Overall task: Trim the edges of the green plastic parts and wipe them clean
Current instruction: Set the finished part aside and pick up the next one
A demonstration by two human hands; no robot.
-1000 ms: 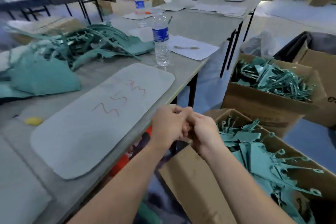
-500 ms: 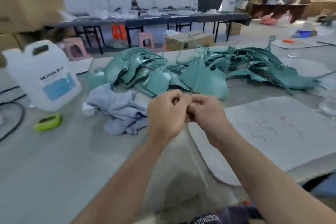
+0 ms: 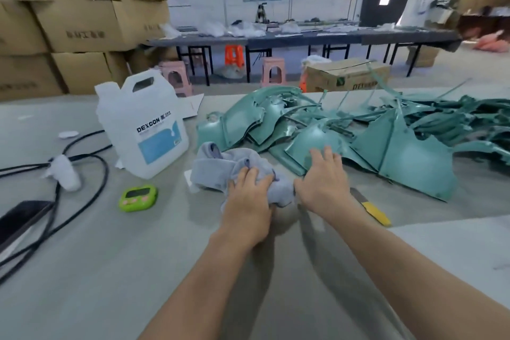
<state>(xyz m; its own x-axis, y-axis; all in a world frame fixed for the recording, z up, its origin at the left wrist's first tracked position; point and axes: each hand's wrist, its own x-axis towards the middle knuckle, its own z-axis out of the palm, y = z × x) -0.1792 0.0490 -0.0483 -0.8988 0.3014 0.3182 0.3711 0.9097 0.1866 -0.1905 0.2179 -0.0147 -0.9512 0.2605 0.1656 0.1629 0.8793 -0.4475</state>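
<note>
**Left hand on the cloth, right hand at the green parts**

Head view, looking down along both bare forearms onto a grey table (image 3: 110, 270).

Left hand (image 3: 248, 196): just left of centre, fingers curled into a bunched grey cloth (image 3: 218, 165) and gripping it against the table.

Right hand (image 3: 323, 179): just beside the left, fingers straight and spread, holding nothing, tips laid on the near edge of the nearest green part (image 3: 317, 138), a curved shell lying convex side up.

Behind and to the right of that shell: a pile of green plastic parts (image 3: 408, 152), overlapping, spreading to the right edge of the frame, with thin ragged strips at the back.

Under the right wrist and partly hidden by it: a yellow-handled knife (image 3: 376, 214), flat on the table.

Left of the cloth: a white jug (image 3: 143, 124) standing upright, labelled DEXCON. Near its base, a small green timer (image 3: 138, 197). Further left, looping black cables (image 3: 82, 174).

Beyond the table: stacked cardboard boxes (image 3: 69, 22) at upper left, pink stools (image 3: 176, 74) and a long dark bench (image 3: 303, 38) against the far wall.
</note>
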